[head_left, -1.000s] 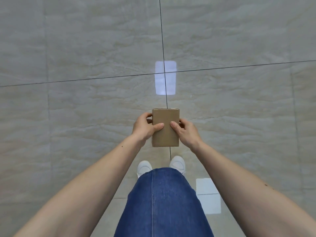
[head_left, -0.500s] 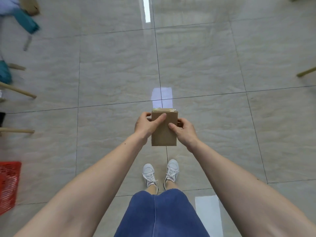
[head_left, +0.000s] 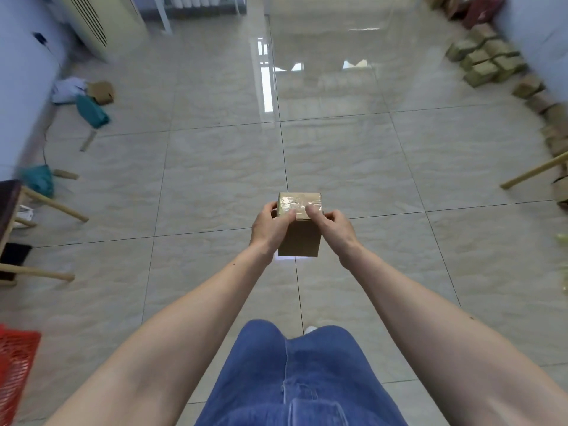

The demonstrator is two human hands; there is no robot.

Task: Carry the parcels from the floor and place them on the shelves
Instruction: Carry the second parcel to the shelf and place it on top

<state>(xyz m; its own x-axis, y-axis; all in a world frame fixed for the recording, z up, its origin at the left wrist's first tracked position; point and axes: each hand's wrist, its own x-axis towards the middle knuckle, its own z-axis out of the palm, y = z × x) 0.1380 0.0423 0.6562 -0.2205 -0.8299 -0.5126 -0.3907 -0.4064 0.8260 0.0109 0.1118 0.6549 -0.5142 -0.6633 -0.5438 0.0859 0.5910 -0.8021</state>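
Note:
A small brown cardboard parcel [head_left: 300, 238] with clear tape across its top is held in front of me at about waist height over the tiled floor. My left hand [head_left: 270, 227] grips its left side, thumb on the taped top. My right hand [head_left: 333, 229] grips its right side the same way. Several more brown parcels [head_left: 487, 61] lie in rows on the floor at the far right, along a wall. The foot of a white metal shelf frame [head_left: 164, 13] shows at the top edge.
A red plastic basket [head_left: 15, 364] sits at the lower left. Wooden stool legs [head_left: 55, 206] jut in from the left, and another wooden leg [head_left: 534, 170] from the right. Teal and white bags and a loose box [head_left: 101, 92] lie near a white cabinet [head_left: 104, 23].
The view has lifted from straight down at the floor to looking across the room. The parcel stays in both hands, now tipped so its taped top shows.

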